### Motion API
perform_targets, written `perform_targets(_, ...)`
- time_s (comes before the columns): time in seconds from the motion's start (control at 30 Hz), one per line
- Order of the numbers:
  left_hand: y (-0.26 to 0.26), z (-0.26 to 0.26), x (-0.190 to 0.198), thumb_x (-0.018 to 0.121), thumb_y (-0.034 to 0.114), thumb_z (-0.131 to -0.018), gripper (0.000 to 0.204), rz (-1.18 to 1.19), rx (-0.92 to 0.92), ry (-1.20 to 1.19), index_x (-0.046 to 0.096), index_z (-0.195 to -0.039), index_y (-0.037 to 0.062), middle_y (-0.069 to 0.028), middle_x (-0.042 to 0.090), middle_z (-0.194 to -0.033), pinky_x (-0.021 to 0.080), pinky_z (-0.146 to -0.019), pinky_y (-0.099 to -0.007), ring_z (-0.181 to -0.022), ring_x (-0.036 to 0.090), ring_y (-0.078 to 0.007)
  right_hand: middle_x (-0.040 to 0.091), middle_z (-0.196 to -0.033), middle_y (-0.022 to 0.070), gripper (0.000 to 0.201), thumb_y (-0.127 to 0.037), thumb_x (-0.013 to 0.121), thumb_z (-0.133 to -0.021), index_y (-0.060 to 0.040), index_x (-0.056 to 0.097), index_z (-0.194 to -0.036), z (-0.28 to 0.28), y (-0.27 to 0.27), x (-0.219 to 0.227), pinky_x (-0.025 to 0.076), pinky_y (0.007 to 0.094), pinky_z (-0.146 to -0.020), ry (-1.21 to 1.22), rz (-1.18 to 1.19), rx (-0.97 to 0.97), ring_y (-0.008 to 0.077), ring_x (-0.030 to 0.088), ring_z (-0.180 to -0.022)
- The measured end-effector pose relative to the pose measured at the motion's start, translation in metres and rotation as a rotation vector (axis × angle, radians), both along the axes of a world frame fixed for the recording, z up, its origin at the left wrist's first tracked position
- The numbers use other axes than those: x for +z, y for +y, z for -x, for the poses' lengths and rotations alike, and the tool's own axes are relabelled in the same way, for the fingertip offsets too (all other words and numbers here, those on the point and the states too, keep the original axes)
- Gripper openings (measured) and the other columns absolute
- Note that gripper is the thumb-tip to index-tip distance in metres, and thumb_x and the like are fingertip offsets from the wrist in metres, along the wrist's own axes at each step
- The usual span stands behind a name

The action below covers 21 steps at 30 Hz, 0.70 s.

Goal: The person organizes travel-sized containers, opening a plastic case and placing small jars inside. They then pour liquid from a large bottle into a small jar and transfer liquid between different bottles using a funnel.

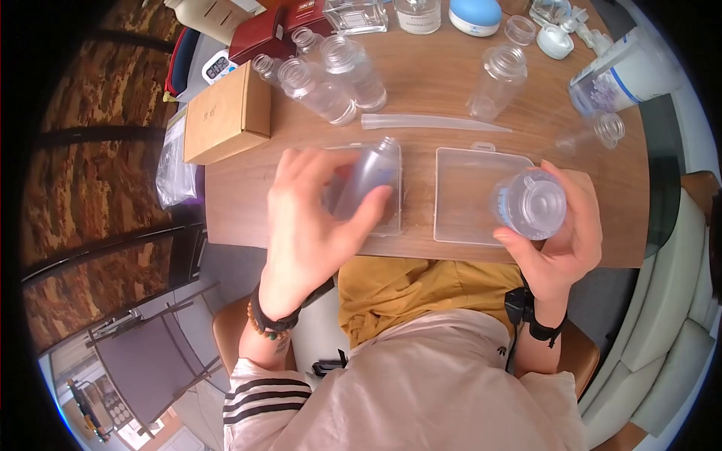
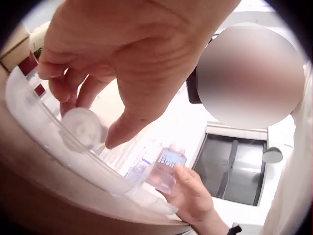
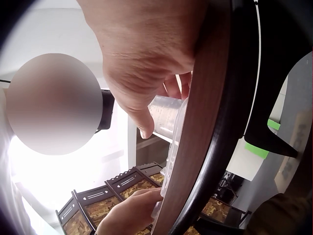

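Note:
My left hand (image 1: 304, 218) has its thumb and fingers around a slim translucent bottle (image 1: 368, 173) with a narrow neck, above a flat clear plastic case (image 1: 399, 192). In the left wrist view one round end of that bottle (image 2: 82, 129) shows between thumb and fingers. My right hand (image 1: 571, 233) grips a clear bottle (image 1: 535, 204) with a round cap, tilted cap toward me over the right part of a second flat clear case (image 1: 462, 195). Printed lettering shows on this bottle (image 2: 168, 169) in the left wrist view; its side (image 3: 165, 117) appears in the right wrist view.
Several open-necked clear bottles (image 1: 320, 94) crowd the back left, beside a cardboard box (image 1: 226, 116). A long tapered translucent strip (image 1: 429, 122) lies behind the cases. Another clear bottle (image 1: 498, 83) stands behind it; a small one (image 1: 594, 135) lies at the right.

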<state>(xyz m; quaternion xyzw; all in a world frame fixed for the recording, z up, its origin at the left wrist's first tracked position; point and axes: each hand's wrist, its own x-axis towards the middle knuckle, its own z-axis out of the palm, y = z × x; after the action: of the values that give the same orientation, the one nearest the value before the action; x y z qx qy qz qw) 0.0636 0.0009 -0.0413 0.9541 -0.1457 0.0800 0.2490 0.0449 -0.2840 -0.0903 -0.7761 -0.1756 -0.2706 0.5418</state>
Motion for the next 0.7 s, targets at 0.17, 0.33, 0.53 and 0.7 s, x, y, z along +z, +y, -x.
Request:
perform_targets(0.17, 0.023, 0.009, -0.015, 0.087, 0.006, -0.079, 0.038, 0.488, 0.077, 0.048, 0.068, -0.112, 0.0005, -0.0071, 0.073, -0.104, 0.053, -0.086, -0.0311, -0.094, 0.066, -0.0168, 0.074, -0.114, 0.0164, 0.069, -0.009, 0.098, -0.064, 0.0070, 0.071, -0.126, -0.001, -0.001, 0.000, 0.055, 0.0371, -0.084, -0.016, 0.024, -0.003, 0.0284, 0.067, -0.098)
perform_targets(0.33, 0.028, 0.012, -0.023, 0.085, 0.002, -0.080, 0.045, 0.642, 0.047, 0.113, 0.061, -0.118, 0.0002, -0.0083, 0.074, -0.111, 0.053, -0.090, -0.0300, -0.097, 0.066, -0.0136, 0.074, -0.115, 0.0163, 0.070, -0.009, 0.099, -0.063, 0.0068, 0.071, -0.126, -0.001, -0.001, 0.002, 0.055, 0.0374, -0.084, -0.023, 0.048, -0.006, 0.0291, 0.067, -0.098)
perform_targets(0.53, 0.041, 0.015, -0.027, 0.086, 0.007, -0.076, 0.051, 0.498, 0.049, 0.098, 0.058, -0.119, 0.0020, -0.0102, 0.073, -0.116, 0.050, -0.097, -0.0348, -0.099, 0.065, -0.0168, 0.074, -0.114, 0.0162, 0.070, -0.009, 0.099, -0.062, 0.0065, 0.072, -0.125, -0.001, 0.001, 0.002, 0.055, 0.0375, -0.083, -0.010, 0.025, -0.012, 0.0294, 0.067, -0.098)
perform_targets(0.7, 0.048, 0.007, -0.019, 0.105, 0.035, -0.062, 0.108, 0.324, -0.116, 0.058, 0.048, -0.148, 0.0021, -0.0147, 0.063, -0.137, 0.044, -0.110, -0.0424, -0.125, 0.054, -0.0290, 0.074, -0.113, 0.0162, 0.070, -0.008, 0.099, -0.061, 0.0065, 0.072, -0.124, -0.002, 0.002, 0.001, 0.055, 0.0379, -0.082, -0.018, 0.029, -0.030, 0.0296, 0.067, -0.096)
